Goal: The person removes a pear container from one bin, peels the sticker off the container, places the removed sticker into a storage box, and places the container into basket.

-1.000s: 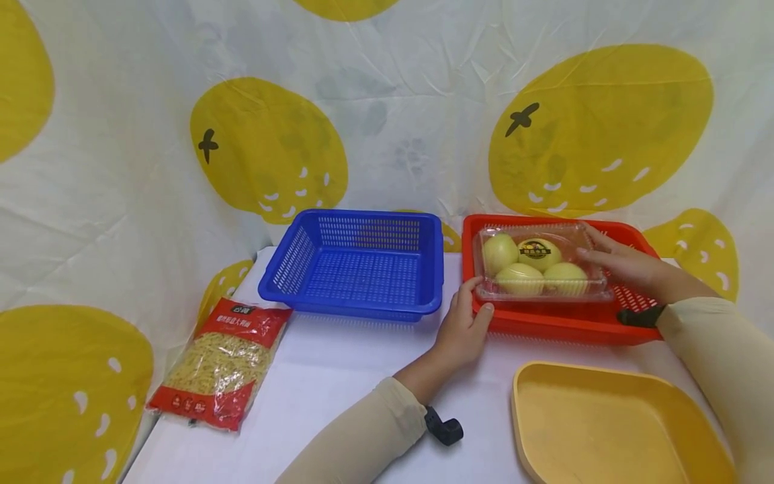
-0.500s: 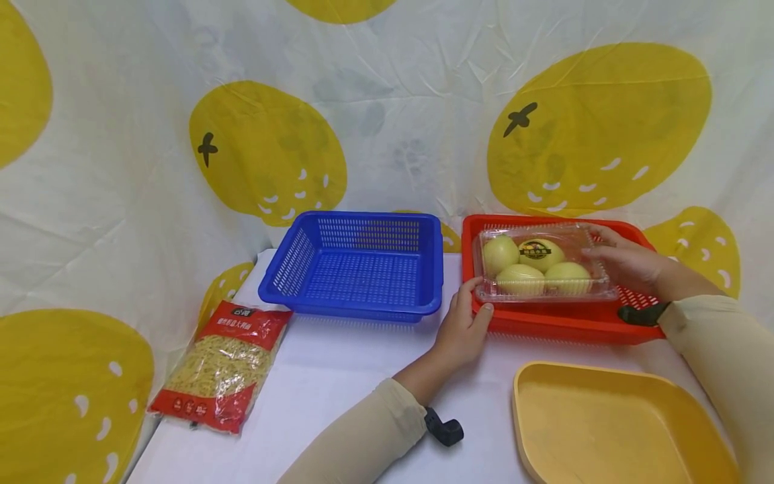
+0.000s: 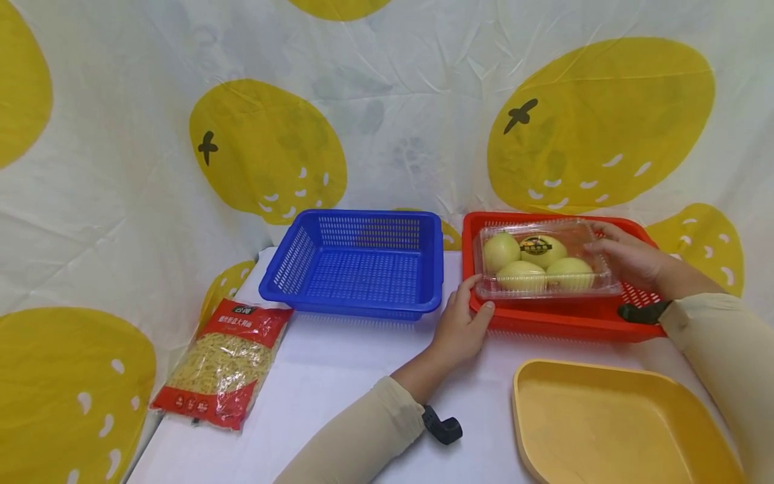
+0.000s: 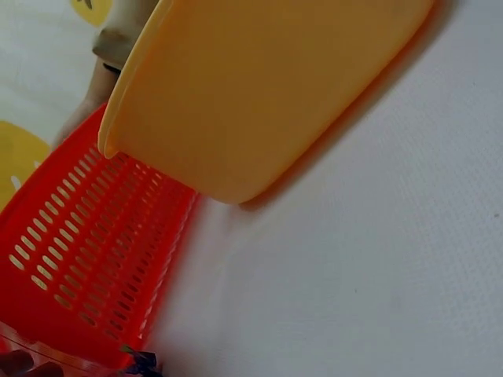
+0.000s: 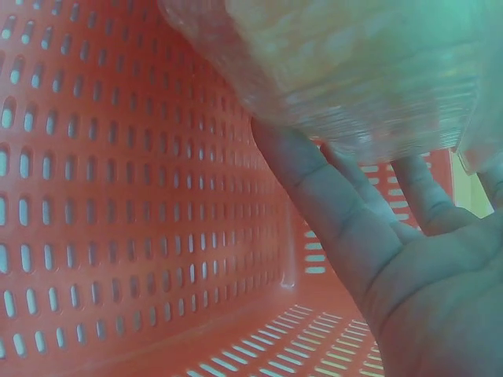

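Observation:
A clear plastic box of several pale yellow-green fruits (image 3: 541,262) with a black label is at the left part of the red basket (image 3: 562,327). My right hand (image 3: 631,259) holds the box's right end, thumb on top. In the right wrist view the fingers (image 5: 314,181) of that hand reach under the ribbed plastic, which is raised above the basket's floor. My left hand (image 3: 462,326) grips the basket's front left corner, its index fingertip right at the box's corner. Only dark fingertips of it show at the lower left of the left wrist view.
A blue basket (image 3: 351,310) stands left of the red one. Farther left lies a red-ended bag of pasta (image 3: 226,363). A yellow tray (image 3: 595,417) stands in front of the red basket, under the right forearm. A patterned curtain (image 3: 411,114) hangs behind.
The right end of the fruit box has shifted slightly to the right with my right hand. My left hand stays at the basket's corner.

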A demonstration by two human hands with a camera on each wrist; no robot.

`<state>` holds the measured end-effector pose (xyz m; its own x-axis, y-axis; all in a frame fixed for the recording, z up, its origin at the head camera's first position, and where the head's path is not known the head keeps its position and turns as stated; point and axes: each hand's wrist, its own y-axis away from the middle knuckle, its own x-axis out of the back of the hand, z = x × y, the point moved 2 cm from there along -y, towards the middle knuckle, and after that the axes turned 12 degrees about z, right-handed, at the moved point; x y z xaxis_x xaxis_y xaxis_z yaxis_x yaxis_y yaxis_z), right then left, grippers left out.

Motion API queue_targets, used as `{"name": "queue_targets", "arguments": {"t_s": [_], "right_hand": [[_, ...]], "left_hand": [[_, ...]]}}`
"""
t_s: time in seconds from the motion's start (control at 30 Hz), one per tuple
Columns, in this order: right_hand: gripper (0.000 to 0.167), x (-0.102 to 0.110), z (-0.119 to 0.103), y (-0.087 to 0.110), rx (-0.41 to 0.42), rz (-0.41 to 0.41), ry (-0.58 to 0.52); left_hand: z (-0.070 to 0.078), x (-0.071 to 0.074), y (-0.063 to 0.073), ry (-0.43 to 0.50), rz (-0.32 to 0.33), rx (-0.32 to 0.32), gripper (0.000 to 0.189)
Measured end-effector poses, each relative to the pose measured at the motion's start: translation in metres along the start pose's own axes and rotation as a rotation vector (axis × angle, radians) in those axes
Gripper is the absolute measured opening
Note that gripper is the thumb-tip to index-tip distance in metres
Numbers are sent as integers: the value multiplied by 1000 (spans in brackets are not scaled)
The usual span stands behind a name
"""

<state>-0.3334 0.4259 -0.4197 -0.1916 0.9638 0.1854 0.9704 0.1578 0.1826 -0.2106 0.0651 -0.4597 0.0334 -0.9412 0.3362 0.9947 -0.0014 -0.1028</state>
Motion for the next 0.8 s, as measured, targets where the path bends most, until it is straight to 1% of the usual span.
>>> {"name": "queue_targets", "arguments": {"t_s": [0.13,0.23,0.33,0.47,0.6,0.77,0.8], "right_hand": [[41,-1,-3,2,32,37,28],[41,0,-5,4,46,62,24],[39,1,-8,6,64,83,11],[37,0,-17,13,99,113,28],[33,-4,-28,22,102,125,41],[32,-9,-39,34,71,133,-5],[32,-10,-40,36,70,130,-37]], "left_hand": [[6,2,3,-15,28,-18,57],[13,4,6,-31,38,-35,62],[19,7,10,-67,45,-71,68],[28,10,15,-96,39,-117,72],[35,15,18,-98,42,-140,74],[40,21,21,-64,47,-161,74],[41,22,21,-43,44,-161,74]]}}
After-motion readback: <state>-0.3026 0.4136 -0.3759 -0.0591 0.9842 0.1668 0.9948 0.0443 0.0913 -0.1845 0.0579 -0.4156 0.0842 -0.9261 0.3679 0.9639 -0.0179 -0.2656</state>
